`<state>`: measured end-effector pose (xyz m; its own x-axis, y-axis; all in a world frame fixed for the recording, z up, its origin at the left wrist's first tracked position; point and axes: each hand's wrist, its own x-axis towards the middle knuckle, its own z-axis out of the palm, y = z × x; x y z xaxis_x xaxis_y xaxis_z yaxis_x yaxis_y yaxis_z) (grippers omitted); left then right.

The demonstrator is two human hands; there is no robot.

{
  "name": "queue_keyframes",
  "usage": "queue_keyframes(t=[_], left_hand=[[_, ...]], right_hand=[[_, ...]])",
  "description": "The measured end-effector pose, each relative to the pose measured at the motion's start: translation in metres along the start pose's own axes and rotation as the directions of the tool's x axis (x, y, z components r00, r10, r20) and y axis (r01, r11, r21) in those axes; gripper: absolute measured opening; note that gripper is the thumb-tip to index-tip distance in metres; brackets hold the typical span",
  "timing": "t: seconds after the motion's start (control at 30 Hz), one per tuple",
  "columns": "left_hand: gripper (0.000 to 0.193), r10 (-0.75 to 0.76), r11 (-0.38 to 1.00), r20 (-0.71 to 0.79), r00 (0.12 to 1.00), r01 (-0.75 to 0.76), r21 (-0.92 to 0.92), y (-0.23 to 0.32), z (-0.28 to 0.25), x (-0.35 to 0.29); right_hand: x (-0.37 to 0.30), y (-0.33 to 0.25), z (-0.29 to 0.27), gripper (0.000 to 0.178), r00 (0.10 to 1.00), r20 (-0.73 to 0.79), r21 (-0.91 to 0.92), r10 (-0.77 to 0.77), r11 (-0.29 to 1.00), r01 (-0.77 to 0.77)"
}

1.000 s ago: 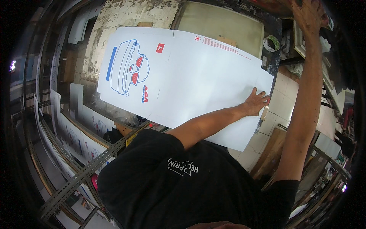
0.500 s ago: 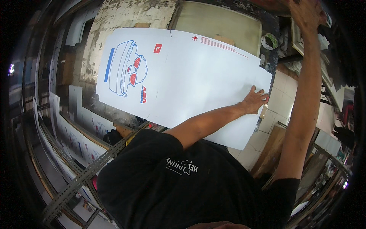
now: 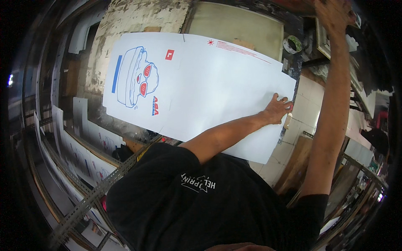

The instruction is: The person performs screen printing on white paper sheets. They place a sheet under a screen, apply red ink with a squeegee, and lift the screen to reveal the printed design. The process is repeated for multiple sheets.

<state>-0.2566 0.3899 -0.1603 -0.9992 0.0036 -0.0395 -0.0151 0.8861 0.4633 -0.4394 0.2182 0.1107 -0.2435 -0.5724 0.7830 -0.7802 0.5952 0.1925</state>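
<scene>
A large white printed cardboard sheet (image 3: 217, 83) lies flat across the worktable. It carries a blue line drawing of a tub-like shape with red sunglasses, plus small red and blue prints. My left hand (image 3: 277, 109) rests on the sheet near its right edge, fingers spread and bent at the tips. My right arm is stretched up along the right side. At the top right edge of the view is my right hand (image 3: 333, 16), raised beyond the table; its fingers are partly cut off, so what they touch is hidden.
Behind the sheet lies a pale framed panel (image 3: 238, 25) on the stained table (image 3: 138, 14). A roll of tape (image 3: 292, 44) sits at the table's right. Metal racks (image 3: 90, 190) with printed sheets stand at lower left. Wooden boards (image 3: 295, 163) lean at the right, over a tiled floor.
The whole view has shifted slightly. My left hand keeps its place on the sheet, and my right arm stays raised.
</scene>
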Motion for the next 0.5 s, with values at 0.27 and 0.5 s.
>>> queue_keyframes(t=[0.27, 0.5], left_hand=[[0.071, 0.003, 1.0, -0.045, 0.999, -0.003, 0.01, -0.002, 0.005, 0.001], [0.071, -0.005, 1.0, 0.023, 1.0, 0.006, -0.006, 0.0, 0.004, 0.001]], right_hand=[[0.001, -0.012, -0.01, 0.079, 0.998, 0.051, 0.075, 0.025, 0.997, -0.028], [-0.002, -0.007, -0.003, 0.076, 0.998, 0.05, 0.092, 0.034, 0.995, -0.039]])
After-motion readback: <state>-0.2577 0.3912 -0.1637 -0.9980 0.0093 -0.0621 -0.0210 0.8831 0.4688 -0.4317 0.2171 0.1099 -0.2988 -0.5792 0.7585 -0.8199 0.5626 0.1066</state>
